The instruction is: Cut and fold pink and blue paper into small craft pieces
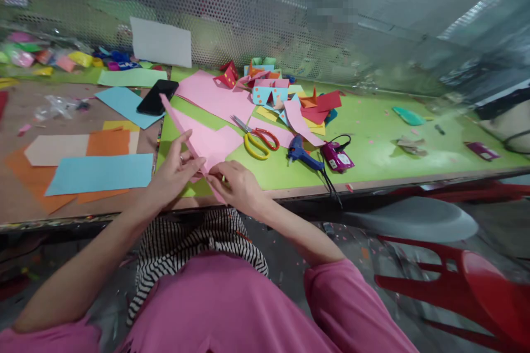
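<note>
Both my hands hold a folded pink paper sheet (207,140) above the near edge of the table (372,138). My left hand (174,174) pinches its left edge with thumb and fingers, one finger raised. Closed on the lower corner of the same sheet is my right hand (236,185). The sheet's long folded edge runs up and to the left, away from me. Scissors (256,140) with a red and a yellow handle lie just beyond the paper.
A blue glue gun (302,154) and a magenta gadget (337,155) with a black cord lie to the right. A black phone (157,96), loose coloured sheets (99,174) and folded paper pieces (273,94) cover the table. Red chairs (476,287) stand at my right.
</note>
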Demonstrator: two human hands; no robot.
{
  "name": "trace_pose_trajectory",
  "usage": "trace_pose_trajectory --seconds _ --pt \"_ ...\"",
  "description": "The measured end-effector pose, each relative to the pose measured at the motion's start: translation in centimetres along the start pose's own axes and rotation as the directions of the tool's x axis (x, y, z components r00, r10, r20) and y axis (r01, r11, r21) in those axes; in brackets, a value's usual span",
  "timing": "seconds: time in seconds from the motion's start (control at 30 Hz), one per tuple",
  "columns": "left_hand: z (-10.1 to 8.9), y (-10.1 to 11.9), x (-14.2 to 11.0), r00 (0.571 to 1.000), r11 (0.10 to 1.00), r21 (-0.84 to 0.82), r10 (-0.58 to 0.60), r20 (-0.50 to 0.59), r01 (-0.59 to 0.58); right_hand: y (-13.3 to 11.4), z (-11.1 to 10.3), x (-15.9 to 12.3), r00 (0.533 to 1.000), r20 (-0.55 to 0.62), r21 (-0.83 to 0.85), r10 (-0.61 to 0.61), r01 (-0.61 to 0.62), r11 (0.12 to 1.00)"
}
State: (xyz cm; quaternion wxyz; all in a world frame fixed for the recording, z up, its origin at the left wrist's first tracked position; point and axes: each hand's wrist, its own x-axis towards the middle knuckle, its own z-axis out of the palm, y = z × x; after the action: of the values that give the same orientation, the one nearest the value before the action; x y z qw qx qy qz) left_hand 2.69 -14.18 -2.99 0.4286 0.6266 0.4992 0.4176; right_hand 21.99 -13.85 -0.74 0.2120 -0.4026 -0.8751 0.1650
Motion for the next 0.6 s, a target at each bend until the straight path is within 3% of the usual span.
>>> trace_pose_trajectory --seconds 0.1,0.2,0.3,0.4,0.47,0.6 --pt "-0.9 0.2 0.7 1.0 0.999 0.043 0.017 0.018 -0.017 0.0 -0.7 -0.2 0.997 -0.026 0.02 -0.069 0.07 0.997" --pt "-2.5 0.6 1.2 0.999 0.994 0.112 0.012 0.044 -0.017 1.7 -2.1 -0.4 0.987 -0.124 -0.098 -0.103 0.092 0.991" --pt "-4.1 1.0 2.0 0.992 0.998 -0.024 -0.049 0.115 0.052 4.2 -2.8 -0.4 0.975 -0.145 -0.281 -0.166 0.121 0.952" --pt "-5.2 1.0 3.1 0.955 0.968 -0.163 -0.147 0.257 0.193 6.1 -1.9 -0.1 0.956 -0.157 -0.431 -0.249 0.16 0.888" --pt "-5.6 0.7 3.7 0.924 0.953 -0.161 -0.193 0.33 0.256 6.7 -1.0 0.0 0.935 -0.181 -0.503 -0.306 0.179 0.845" --pt "-5.5 -0.3 4.5 0.912 0.955 -0.064 -0.256 0.319 0.29 7.2 0.0 0.2 0.926 -0.126 -0.556 -0.356 0.231 0.799"
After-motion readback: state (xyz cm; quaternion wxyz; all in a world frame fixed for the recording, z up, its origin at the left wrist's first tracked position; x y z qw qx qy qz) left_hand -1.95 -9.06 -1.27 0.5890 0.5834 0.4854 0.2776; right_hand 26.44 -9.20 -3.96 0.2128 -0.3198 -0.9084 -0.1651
